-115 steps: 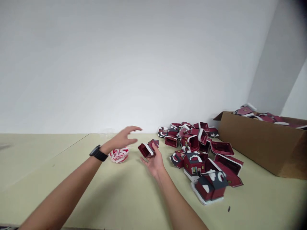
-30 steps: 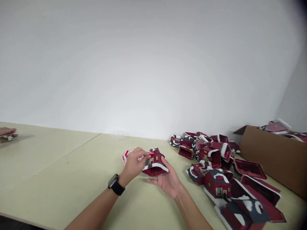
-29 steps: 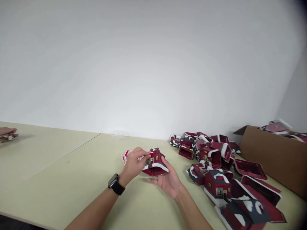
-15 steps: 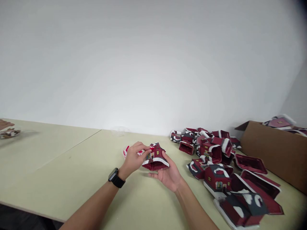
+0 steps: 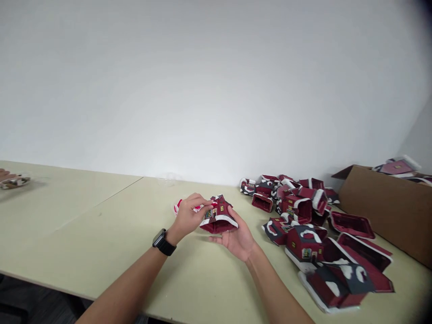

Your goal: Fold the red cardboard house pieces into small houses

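My right hand (image 5: 240, 238) holds a small dark-red model house (image 5: 223, 210) with yellow windows and a white snowy edge. The house is tipped so its hollow underside faces me. My left hand (image 5: 189, 217), a black watch on its wrist, pinches a tiny red-and-white piece (image 5: 214, 203) against the front of the house, above the door. Its exact shape is too small to make out. Partly hidden behind my left hand, more red-and-white pieces (image 5: 178, 206) lie on the table.
Many similar model houses (image 5: 305, 247) are heaped on the right of the table (image 5: 111, 238). Beyond them stands a cardboard box (image 5: 381, 204) with more houses inside. A clear plastic dish (image 5: 166, 179) sits near the wall. Another person's hand (image 5: 4, 173) shows at the far left.
The view has shifted slightly. Both hands keep the same hold, the left fingers still pressing the small piece to the house front.
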Tool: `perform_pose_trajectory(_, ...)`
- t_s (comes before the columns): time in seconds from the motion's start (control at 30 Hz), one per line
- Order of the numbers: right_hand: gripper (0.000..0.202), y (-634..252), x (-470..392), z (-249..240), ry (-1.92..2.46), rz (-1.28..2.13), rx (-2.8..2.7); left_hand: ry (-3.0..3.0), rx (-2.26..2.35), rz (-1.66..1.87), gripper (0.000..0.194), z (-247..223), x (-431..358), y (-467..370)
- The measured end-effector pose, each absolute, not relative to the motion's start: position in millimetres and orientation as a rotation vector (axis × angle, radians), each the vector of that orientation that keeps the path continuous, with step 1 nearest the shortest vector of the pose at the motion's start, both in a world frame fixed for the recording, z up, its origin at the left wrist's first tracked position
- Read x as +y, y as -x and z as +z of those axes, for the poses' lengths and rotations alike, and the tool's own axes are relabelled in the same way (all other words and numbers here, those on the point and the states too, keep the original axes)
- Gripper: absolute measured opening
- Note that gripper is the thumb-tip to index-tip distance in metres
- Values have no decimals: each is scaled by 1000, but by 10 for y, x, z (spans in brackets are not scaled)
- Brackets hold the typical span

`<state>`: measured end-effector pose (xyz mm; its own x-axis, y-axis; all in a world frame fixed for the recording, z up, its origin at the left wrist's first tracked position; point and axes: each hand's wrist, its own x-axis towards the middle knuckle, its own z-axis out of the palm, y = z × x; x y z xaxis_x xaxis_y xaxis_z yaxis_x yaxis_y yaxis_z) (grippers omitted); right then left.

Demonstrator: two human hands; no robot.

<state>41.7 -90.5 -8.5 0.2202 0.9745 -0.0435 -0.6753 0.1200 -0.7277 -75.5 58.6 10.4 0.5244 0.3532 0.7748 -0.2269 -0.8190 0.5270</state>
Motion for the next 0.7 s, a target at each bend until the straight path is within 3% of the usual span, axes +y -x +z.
perform_pose_trajectory(0.33, 47, -415, -906, -100, 696, 1286, -522, -1922, 157, 1095, 15, 78, 661, 710)
perform_pose_trajectory(0.5, 53, -433, -914, -121, 622, 1303, -616, -1464, 211, 698, 57, 93, 599, 722)
perform_pose_trajectory(0.6, 54, -458, -891, -149, 726, 1277, -597, -1308, 147, 430, 60, 76, 567, 720)
perform_pose_trajectory(0.7, 57, -480, -828, -187, 945, 1119, -546, -1295, 218, 520, 57, 40, 581, 698)
